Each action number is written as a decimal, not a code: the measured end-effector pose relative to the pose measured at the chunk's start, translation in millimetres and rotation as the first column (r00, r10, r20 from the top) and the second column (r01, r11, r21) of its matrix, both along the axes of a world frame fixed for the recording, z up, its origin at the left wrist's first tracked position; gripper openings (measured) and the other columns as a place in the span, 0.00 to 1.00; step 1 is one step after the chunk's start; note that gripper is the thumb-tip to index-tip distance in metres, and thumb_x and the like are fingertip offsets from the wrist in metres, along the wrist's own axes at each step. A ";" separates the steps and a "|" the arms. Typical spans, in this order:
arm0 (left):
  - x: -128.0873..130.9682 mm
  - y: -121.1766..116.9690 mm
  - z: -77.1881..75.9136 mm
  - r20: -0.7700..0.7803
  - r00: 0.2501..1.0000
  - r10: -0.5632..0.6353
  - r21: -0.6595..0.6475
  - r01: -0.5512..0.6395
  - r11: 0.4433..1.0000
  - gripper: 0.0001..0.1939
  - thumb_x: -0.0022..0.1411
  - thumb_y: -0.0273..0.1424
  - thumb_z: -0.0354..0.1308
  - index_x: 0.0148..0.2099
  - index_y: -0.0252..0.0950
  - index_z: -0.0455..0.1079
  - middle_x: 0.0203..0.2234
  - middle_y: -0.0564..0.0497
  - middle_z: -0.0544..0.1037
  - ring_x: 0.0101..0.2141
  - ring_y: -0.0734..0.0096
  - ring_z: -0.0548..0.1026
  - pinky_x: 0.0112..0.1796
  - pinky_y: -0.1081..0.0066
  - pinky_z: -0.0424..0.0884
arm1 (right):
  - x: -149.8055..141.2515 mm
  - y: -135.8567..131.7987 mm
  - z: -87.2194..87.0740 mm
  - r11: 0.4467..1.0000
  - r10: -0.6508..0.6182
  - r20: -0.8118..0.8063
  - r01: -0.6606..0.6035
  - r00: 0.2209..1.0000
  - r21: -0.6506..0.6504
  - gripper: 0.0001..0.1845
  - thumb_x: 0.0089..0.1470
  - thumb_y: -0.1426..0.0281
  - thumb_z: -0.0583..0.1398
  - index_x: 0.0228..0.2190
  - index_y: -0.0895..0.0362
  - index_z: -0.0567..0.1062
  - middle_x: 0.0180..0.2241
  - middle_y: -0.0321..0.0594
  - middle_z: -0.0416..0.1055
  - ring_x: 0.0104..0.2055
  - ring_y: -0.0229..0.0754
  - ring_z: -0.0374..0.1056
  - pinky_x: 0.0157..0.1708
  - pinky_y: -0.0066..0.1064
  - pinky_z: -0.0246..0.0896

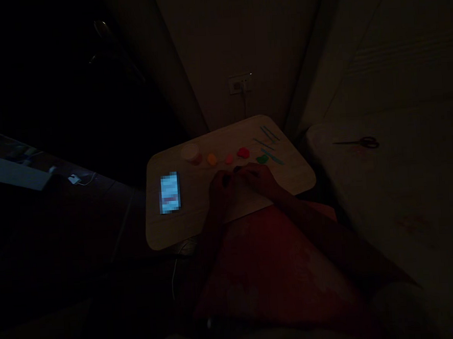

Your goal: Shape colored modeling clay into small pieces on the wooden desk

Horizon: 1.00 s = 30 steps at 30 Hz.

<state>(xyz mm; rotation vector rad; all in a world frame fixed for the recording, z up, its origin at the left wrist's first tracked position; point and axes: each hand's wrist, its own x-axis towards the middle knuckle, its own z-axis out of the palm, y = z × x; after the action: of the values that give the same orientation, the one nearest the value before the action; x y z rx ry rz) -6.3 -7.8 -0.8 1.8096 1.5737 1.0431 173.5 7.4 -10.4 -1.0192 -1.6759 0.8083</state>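
Observation:
In dim light, both hands are close together over a small wooden table [198, 207]. My left hand [220, 186] is curled, its fingertips meeting those of my right hand [261, 178]. A small dark lump [237, 169], apparently modelling clay, is pinched between the fingers of both hands; its exact shape is hard to make out. Just beyond the hands lie an orange clay lump [211, 159], a pink clay lump [229, 159], a red clay lump [243, 152] and a green clay lump [262, 159].
A tub [190, 153] stands at the back left of the tabletop. A lit phone [169, 193] lies at the left. Several thin bluish tools [272, 156] rest at the right. Scissors [363, 142] lie on a pale surface beyond the table. A wall socket [240, 83] holds a plug.

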 end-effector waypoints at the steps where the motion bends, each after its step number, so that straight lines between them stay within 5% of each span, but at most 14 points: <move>1: 0.1 0.1 -0.1 0.001 1.000 0.002 0.004 -0.002 1.000 0.03 0.63 0.28 0.58 0.40 0.39 0.71 0.36 0.51 0.78 0.39 0.66 0.75 0.45 0.67 0.70 | -0.1 0.1 0.3 1.000 -0.005 0.003 0.005 1.000 0.000 0.14 0.63 0.65 0.59 0.34 0.54 0.85 0.36 0.43 0.81 0.38 0.45 0.74 0.42 0.36 0.67; 13: 0.5 1.0 -1.2 0.019 1.000 -0.010 0.012 0.009 1.000 0.03 0.63 0.28 0.57 0.40 0.38 0.71 0.36 0.50 0.78 0.39 0.66 0.75 0.45 0.68 0.70 | -0.1 -2.2 3.5 0.999 -0.017 0.009 0.017 1.000 -0.045 0.16 0.59 0.71 0.57 0.41 0.54 0.84 0.39 0.44 0.81 0.40 0.44 0.75 0.44 0.36 0.68; 22: 1.1 0.6 -1.9 0.018 1.000 -0.001 0.008 0.001 1.000 0.03 0.63 0.28 0.57 0.40 0.38 0.72 0.37 0.51 0.78 0.39 0.67 0.75 0.44 0.68 0.70 | -1.6 -2.3 2.8 0.977 -0.195 -0.109 0.184 0.975 -0.107 0.11 0.58 0.63 0.61 0.33 0.55 0.82 0.38 0.44 0.81 0.39 0.46 0.75 0.42 0.36 0.68; 30: 2.0 -0.3 1.9 0.016 1.000 0.018 -0.018 -0.018 1.000 0.03 0.63 0.28 0.58 0.40 0.38 0.71 0.37 0.51 0.79 0.39 0.66 0.75 0.45 0.68 0.70 | 0.4 -1.8 2.1 0.955 -0.266 -0.060 0.254 0.962 -0.155 0.15 0.57 0.58 0.63 0.26 0.55 0.75 0.24 0.38 0.73 0.29 0.42 0.67 0.31 0.32 0.62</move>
<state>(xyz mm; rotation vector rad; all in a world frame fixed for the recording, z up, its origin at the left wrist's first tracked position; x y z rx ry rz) -4.3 -8.1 1.1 1.7741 1.5873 1.0464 173.9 5.6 -8.2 -1.2627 -1.3935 0.7937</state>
